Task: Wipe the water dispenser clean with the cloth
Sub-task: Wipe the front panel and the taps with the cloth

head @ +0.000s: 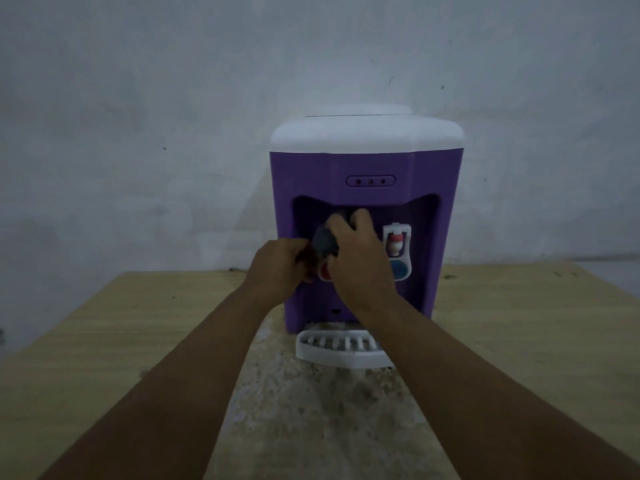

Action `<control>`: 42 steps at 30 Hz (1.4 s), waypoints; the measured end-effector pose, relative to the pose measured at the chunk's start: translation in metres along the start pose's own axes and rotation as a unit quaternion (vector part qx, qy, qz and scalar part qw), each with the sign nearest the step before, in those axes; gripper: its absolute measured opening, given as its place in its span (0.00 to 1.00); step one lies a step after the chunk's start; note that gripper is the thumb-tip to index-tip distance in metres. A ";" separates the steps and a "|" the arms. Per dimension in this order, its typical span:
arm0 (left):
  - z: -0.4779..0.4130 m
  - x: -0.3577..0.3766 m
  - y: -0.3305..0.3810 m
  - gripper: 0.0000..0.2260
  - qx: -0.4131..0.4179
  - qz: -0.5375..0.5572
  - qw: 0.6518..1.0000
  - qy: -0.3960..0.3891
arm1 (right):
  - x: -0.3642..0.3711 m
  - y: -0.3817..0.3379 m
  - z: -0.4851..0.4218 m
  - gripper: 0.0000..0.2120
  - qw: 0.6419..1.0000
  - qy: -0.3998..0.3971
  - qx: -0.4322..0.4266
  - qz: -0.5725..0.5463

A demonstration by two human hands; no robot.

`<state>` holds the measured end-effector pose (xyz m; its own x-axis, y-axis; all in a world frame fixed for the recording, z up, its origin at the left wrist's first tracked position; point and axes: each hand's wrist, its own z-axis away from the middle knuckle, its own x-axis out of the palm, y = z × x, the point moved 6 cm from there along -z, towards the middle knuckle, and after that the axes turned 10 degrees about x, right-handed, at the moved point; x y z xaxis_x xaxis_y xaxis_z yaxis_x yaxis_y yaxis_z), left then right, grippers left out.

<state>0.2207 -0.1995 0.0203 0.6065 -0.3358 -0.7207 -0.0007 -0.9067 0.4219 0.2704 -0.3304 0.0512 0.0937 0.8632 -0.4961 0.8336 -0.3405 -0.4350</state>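
Head view: right hand (356,252) curled tight round the bunched grey cloth (323,242), pressing it on the red-marked tap (325,271) inside the recess of the purple water dispenser (363,168), whose front lies straight ahead of the fingertips. Left hand (277,261) just left of the cloth, fingers bent inward, whether pinching the cloth's edge or the tap not to be told. Blue-marked tap (397,251) just right of the right knuckles, long axis upright, nearer the cloth-holding hand and probably next for wiping; drip tray (343,348) below both wrists on the table (104,323)
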 end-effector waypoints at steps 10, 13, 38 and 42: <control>-0.003 -0.002 0.000 0.03 0.003 -0.003 1.000 -0.029 | 0.008 0.004 0.006 0.11 0.998 -0.058 0.023 -0.019; -0.003 -0.001 0.000 0.04 0.005 -0.012 1.000 -0.026 | 0.014 0.009 0.012 0.12 0.997 -0.082 0.008 0.004; 0.000 -0.001 0.002 0.04 0.002 0.063 0.998 -0.019 | 0.023 0.052 0.022 0.08 0.945 -0.022 0.275 -0.174; -0.002 -0.002 0.001 0.04 0.004 0.032 0.999 -0.017 | 0.040 0.043 0.041 0.06 0.961 -0.057 0.234 -0.134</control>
<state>0.2210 -0.1999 0.0229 0.5776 -0.4020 -0.7105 -0.0456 -0.8848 0.4636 0.2883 -0.3255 -0.0183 -0.1731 0.9060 -0.3863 0.4808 -0.2645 -0.8360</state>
